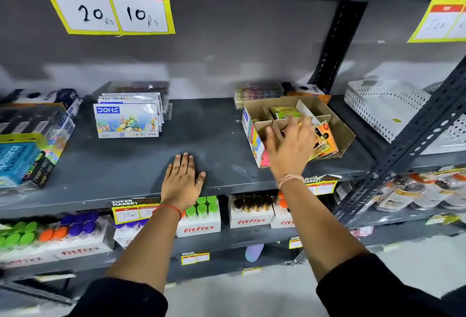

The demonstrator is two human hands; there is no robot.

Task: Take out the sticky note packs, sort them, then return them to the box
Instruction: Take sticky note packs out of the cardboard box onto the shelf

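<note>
A cardboard box (345,131) with inner dividers stands on the grey shelf (206,125), right of centre. Inside it I see a green sticky note pack (286,112) at the back and orange and yellow sticky note packs (326,137) leaning at the right. My right hand (290,147) hovers over the box's front compartments with fingers spread, holding nothing that I can see; it hides what lies beneath. My left hand (182,178) rests flat, palm down, on the shelf's front edge, left of the box.
DOMS colour-pencil packs (127,120) stand at the shelf's left-middle, more stationery boxes (30,140) at far left. White perforated baskets (385,110) sit beyond a slotted upright (413,137) at right. Fitfizz tubes (199,218) fill the shelf below. Price cards (111,9) hang above.
</note>
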